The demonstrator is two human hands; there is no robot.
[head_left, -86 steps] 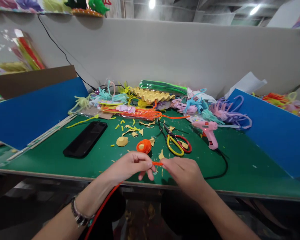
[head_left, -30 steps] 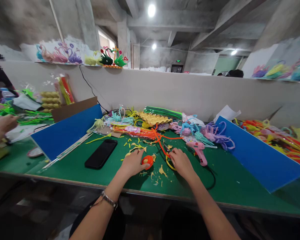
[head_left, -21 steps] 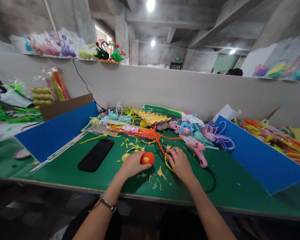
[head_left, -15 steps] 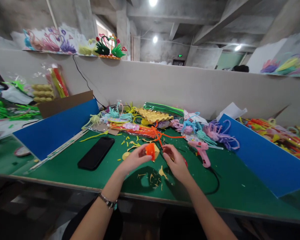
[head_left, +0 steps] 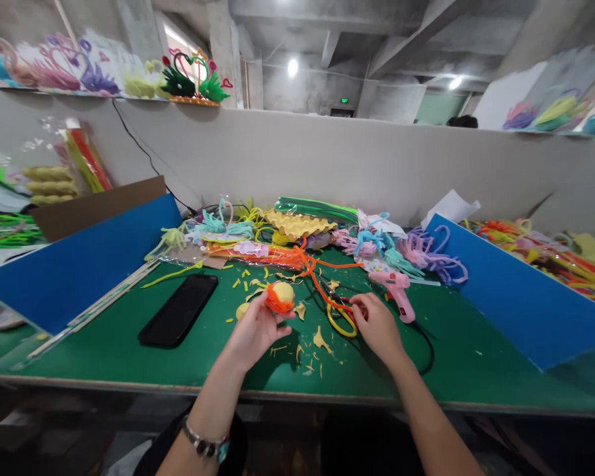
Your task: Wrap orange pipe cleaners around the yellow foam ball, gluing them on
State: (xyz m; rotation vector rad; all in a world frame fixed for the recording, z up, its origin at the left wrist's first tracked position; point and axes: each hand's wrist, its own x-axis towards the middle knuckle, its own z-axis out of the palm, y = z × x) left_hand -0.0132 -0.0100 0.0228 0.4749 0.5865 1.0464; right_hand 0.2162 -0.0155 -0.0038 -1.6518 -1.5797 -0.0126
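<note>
My left hand (head_left: 258, 328) is curled around an orange fuzzy coil (head_left: 280, 306), seemingly wound pipe cleaner, with a round pale yellow piece (head_left: 284, 291) at its upper face. To the right, the fingers of my right hand (head_left: 377, 324) close on the red handle of a dark-tipped tool (head_left: 331, 295); its exact kind is hard to make out. A yellow loop (head_left: 344, 325) lies beside those fingers. Orange pipe cleaners (head_left: 308, 261) cross just behind the tool. Yellow scraps (head_left: 321, 338) are scattered between my hands.
A black phone (head_left: 178, 311) lies left of my left hand. A pink glue gun (head_left: 395, 294) with a black cord is right of my right hand. Blue boards (head_left: 89, 264) flank the work area. Bundles of pipe cleaners (head_left: 322, 208) line the back, below a grey partition (head_left: 287, 152).
My left hand has turned the orange coil, so the yellow piece now shows. My right hand has moved rightward onto the red handle. The camera view has shifted slightly.
</note>
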